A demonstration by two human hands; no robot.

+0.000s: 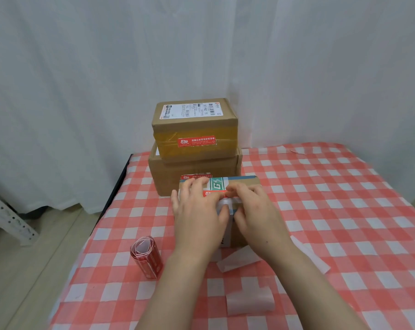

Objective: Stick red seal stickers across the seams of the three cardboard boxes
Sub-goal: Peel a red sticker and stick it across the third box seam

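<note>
Lower centre of frame: translucent backing strip (249,303) lying flat on the red-and-white checked cloth (344,210) over the worktop. Two more peeled strips higher up, one (239,259) just below the hands, one (311,254) to the right of the right forearm.

Lower left: roll of red stickers (146,257) standing on end, apart from the boxes.

Centre: small box (244,184) with green-and-white printed tape across the top, sitting in front of the stack. Both hands on it. Left hand (197,215) lies palm down over the box's left half, fingers (194,184) slightly spread and flat on the top. Right hand (254,210) on the right half, fingers (235,189) curled, tips pressing down. Between the two hands a red sticker (213,193) lies on the box top, mostly covered; can't tell whether either hand pinches it or only presses it flat.

Behind: large box (168,172) on the cloth, red sticker (197,176) on its front face, lower part hidden by the small box. On top of it a medium box (194,129) with yellow tape, white shipping label (192,109) on top, red sticker (197,141) across the front seam.

Background: white curtain (82,67). Metal rack (6,220) at left edge.
</note>
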